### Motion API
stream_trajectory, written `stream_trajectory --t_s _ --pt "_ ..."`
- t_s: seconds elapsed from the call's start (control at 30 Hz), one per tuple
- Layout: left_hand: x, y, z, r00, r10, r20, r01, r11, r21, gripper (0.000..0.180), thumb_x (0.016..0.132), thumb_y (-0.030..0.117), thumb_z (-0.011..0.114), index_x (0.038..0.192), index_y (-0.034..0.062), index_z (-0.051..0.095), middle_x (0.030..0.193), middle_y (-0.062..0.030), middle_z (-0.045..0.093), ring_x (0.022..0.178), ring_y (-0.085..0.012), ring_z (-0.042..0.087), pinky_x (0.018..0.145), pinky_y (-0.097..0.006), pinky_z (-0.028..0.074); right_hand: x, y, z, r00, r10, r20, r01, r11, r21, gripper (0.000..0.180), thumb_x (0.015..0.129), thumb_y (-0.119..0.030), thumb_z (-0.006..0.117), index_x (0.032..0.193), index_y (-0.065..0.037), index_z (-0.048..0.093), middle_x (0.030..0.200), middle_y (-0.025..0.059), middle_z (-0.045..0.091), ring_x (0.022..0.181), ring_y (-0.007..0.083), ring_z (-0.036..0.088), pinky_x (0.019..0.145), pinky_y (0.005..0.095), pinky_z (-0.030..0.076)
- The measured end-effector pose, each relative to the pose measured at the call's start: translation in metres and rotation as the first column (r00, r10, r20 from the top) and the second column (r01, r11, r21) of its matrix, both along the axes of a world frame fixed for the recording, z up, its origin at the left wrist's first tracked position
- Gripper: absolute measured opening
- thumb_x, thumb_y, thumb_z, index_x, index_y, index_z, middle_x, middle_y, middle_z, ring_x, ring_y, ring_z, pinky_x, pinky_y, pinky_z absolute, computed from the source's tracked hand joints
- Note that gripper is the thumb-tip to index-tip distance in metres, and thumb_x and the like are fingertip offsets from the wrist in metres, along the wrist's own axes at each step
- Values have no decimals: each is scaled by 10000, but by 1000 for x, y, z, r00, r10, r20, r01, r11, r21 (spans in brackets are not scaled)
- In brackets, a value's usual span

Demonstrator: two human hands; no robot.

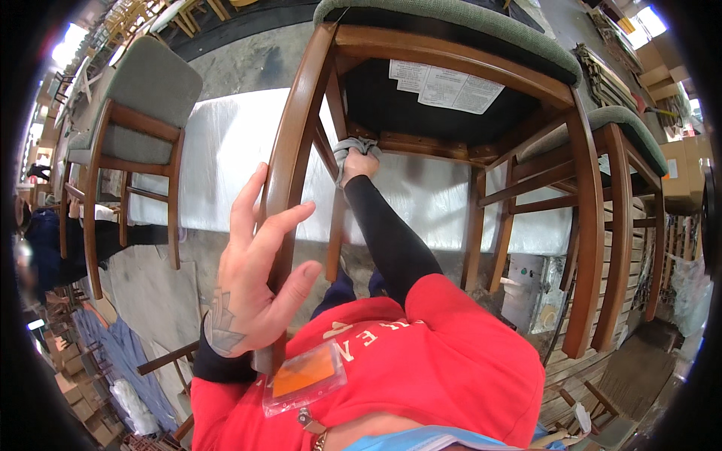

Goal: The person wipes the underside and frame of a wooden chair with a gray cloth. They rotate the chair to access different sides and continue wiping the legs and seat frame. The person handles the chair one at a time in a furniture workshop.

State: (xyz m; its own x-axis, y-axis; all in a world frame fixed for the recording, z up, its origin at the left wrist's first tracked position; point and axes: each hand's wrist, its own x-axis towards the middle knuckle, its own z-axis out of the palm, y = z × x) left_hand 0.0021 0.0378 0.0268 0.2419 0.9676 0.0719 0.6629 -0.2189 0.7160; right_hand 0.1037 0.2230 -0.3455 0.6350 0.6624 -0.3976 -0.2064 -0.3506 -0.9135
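Left hand (252,263) rests on the chair's leg (298,128), fingers loosely spread — right hand (361,164), closed, grips a cloth (353,143) by the chair's (451,59) frame.

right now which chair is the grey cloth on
The middle chair, the biggest in view: the right hand holds the grey cloth against its frame. The left chair and right chair show no cloth.

The left hand (252,278) points away from the torso (459,346), fingers (247,201) spread, thumb (299,283) apart; the right arm (387,233) extends forward; the right hand (361,165) is curled in a grip.
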Motion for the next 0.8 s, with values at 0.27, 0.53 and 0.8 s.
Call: stream_trajectory --t_s 0.27,0.53,0.8 --pt "-1 -1 1 998 -32 -57 35 998 49 482 899 247 655 1333 40 632 1625 -247 284 1275 -346 557 1047 -405 453 14 -1 22 998 61 24 -62 998 10 294 798 -84 660 1019 100 718 969 217 753 941 299 728 836 395 552" --pt "-5 -11 -5 996 55 -77 -55 998 5 459 886 176 652 1326 49 623 1616 -233 298 1269 -349 561 1022 -413 471 43 -15 193 882 -129 454 -315 554 771 449 716 31 693 1159 -38 719 1092 159 682 1058 369 637 1002 440 464" --pt "-7 -8 -5 993 17 -118 -7 996 91 424 923 191 667 1333 95 619 1607 -249 304 1298 -419 549 1036 -432 464 91 36 277 -27 -300 954 -850 508 135 292 763 -94 652 1043 -121 726 1235 62 649 1209 268 581 1064 453 378"
